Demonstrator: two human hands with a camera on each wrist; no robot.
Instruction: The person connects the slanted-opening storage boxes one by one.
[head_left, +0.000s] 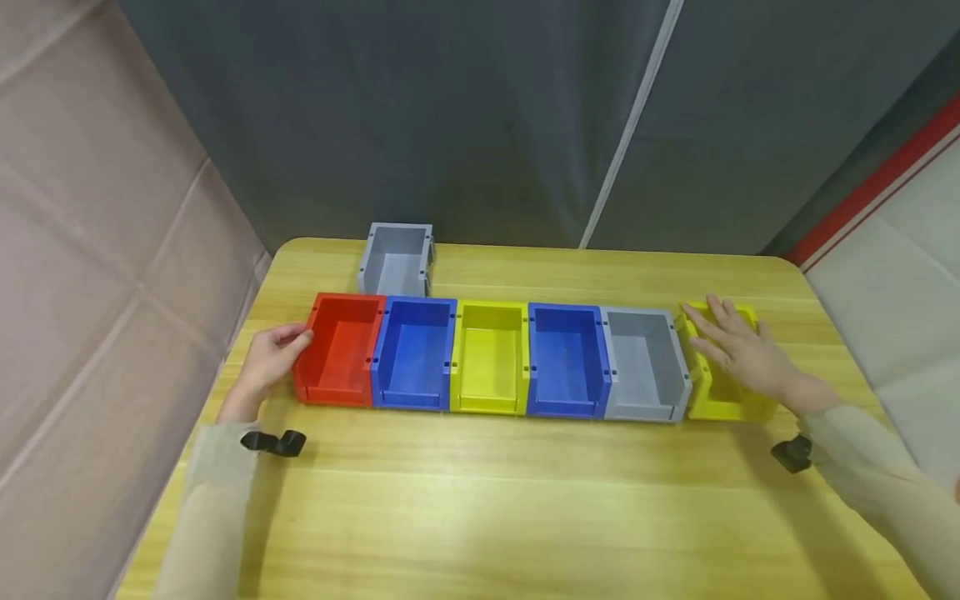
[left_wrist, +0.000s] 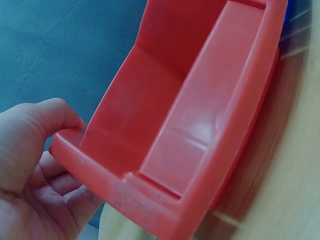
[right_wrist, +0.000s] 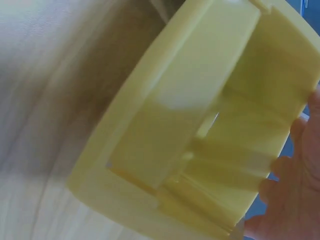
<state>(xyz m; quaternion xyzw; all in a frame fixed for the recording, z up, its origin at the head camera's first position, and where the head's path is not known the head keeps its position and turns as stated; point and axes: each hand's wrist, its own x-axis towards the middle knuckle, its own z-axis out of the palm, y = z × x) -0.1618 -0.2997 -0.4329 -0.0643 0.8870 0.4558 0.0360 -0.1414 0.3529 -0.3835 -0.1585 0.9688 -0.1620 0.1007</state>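
Along the table stands a row of plastic storage bins. My left hand [head_left: 272, 358] is at the left end, pinching the side wall of the red bin [left_wrist: 125, 105] between thumb and fingers. Over the yellow bin [head_left: 723, 407] at the right end lies my right hand [head_left: 750, 354], its fingers spread across the opening and back rim. Between these ends are a blue bin [head_left: 415, 354], another yellow bin [head_left: 491, 358], a second blue bin [head_left: 566, 362] and a grey bin [head_left: 643, 362], side by side. Whether the right-end bin touches the grey one is hard to tell.
Another grey bin [head_left: 397, 254] sits behind the red and blue ones, near the back edge of the wooden table [head_left: 480, 517]. A dark curtain [head_left: 450, 117] hangs behind the table. Pale quilted padding [head_left: 112, 250] covers the left side.
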